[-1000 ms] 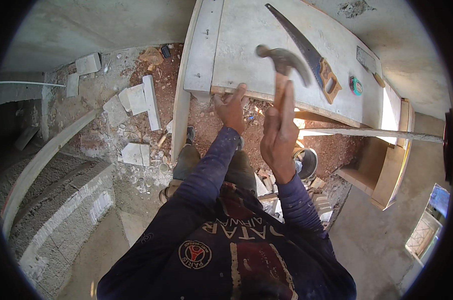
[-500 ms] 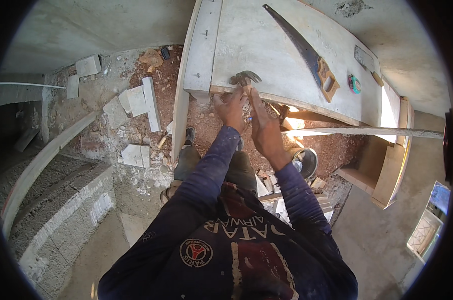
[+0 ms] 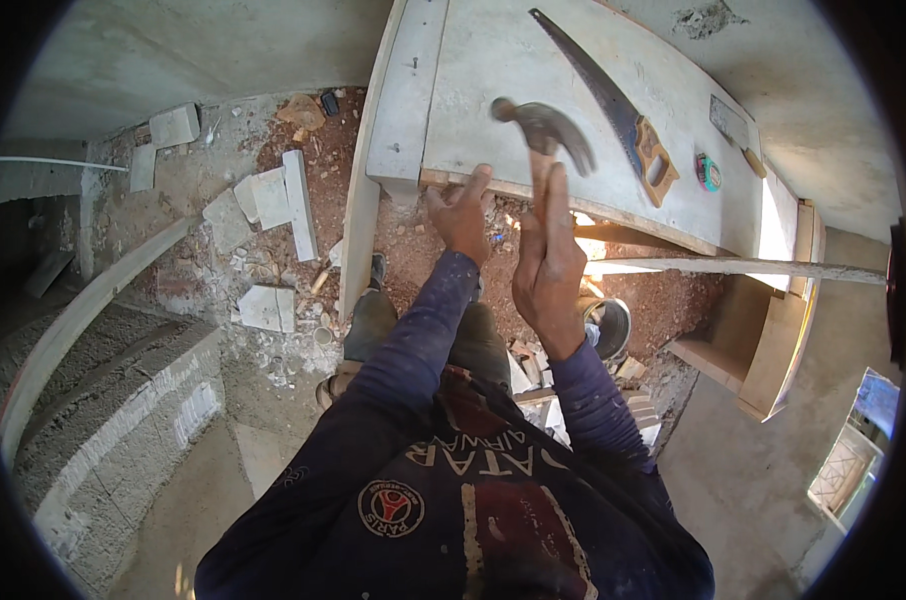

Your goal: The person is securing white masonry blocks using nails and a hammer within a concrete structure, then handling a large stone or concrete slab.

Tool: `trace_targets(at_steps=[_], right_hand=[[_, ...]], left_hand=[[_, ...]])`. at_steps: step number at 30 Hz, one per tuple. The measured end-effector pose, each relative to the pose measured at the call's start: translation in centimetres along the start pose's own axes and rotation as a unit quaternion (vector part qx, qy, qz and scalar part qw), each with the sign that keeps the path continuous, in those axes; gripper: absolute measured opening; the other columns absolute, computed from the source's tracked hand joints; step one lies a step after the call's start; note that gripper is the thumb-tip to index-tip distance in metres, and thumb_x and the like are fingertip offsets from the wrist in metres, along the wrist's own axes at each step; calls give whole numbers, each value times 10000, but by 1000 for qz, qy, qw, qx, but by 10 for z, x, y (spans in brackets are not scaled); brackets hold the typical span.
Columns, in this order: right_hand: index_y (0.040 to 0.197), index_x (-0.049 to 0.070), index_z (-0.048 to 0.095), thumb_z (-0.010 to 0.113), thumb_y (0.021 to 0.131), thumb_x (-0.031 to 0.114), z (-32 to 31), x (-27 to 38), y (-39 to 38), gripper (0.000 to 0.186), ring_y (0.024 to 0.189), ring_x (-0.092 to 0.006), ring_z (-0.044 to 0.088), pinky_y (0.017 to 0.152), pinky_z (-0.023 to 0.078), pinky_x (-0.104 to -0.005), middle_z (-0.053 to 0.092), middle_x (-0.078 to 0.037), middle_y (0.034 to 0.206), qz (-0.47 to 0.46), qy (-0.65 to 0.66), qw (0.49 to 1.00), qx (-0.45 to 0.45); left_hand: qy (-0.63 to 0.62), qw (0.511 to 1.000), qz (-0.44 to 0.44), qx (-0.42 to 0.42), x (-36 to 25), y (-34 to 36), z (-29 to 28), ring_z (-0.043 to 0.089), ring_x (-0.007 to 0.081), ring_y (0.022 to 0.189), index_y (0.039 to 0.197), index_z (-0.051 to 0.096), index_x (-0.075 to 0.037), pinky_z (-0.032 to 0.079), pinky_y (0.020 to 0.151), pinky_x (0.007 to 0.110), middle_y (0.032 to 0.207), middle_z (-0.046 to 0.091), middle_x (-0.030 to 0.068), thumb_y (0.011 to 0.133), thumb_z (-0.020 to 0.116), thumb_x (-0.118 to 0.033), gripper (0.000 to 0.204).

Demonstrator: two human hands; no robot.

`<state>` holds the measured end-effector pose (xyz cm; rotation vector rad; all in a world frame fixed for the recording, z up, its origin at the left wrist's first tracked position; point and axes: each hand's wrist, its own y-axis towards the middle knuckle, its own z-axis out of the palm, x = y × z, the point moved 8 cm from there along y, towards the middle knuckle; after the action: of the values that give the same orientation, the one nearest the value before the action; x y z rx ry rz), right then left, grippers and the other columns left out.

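My right hand (image 3: 548, 270) grips the wooden handle of a claw hammer (image 3: 538, 126), whose blurred head is above the pale panel (image 3: 473, 70). My left hand (image 3: 458, 220) is at the wooden strip (image 3: 513, 187) along the panel's near edge, fingers bent; whatever they hold is too small or hidden to tell. A handsaw (image 3: 618, 110) lies diagonally on the panel, beside a green tape measure (image 3: 708, 172) and a flat trowel-like tool (image 3: 730, 120). A few nails (image 3: 414, 63) stand in the narrower board at the left.
An upright board (image 3: 358, 260) borders the work on the left. Offcuts (image 3: 268, 305) and rubble cover the floor. A bucket (image 3: 605, 328) is below my right hand, near a long batten (image 3: 753, 265) and a wooden box frame (image 3: 773, 350). A curved-looking plank (image 3: 93, 305) lies left.
Half a second ago the hammer head was down at my left hand's fingertips; it has risen up and to the right with my right hand. My left hand has stayed at the edge.
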<state>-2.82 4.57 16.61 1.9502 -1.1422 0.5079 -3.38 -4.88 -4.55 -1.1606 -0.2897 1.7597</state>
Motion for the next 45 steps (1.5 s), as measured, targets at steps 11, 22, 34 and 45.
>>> trace_targets(at_steps=[11, 22, 34, 45], right_hand=[[1511, 4, 327, 475, 967, -4, 23, -30, -18, 564, 1147, -446, 591, 901, 522, -443, 526, -274, 1378, 20, -30, 985, 168], [1515, 66, 362, 522, 956, 31, 54, -66, -36, 583, 956, -445, 638, 792, 512, -487, 642, -283, 1156, 111, -90, 942, 303], [1510, 100, 382, 545, 932, 36, 40, -52, -30, 604, 779, -421, 631, 678, 502, -501, 650, -250, 945, 39, -58, 971, 227], [1525, 68, 361, 516, 994, 88, 0, -56, -42, 553, 991, -330, 629, 837, 518, -383, 592, -230, 1345, 121, -15, 986, 111]], left_hand=[[-13, 1000, -19, -2, 0, -1, 2, 591, 295, 1143, 1530, 32, 48, 529, 965, 438, 1273, 537, 230, 801, 798, -22, 1060], [66, 997, -33, 37, 14, 22, -11, 586, 305, 1156, 1543, -35, 49, 529, 966, 429, 1239, 538, 225, 800, 783, -10, 1106], [19, 1000, 2, 1, 9, 17, -4, 666, 290, 953, 1248, 360, 0, 601, 804, 411, 1083, 632, 196, 854, 742, -25, 549], [60, 997, -33, 26, 3, 8, 6, 523, 321, 1226, 1514, -18, 99, 507, 1021, 442, 1343, 416, 225, 782, 853, -150, 1165]])
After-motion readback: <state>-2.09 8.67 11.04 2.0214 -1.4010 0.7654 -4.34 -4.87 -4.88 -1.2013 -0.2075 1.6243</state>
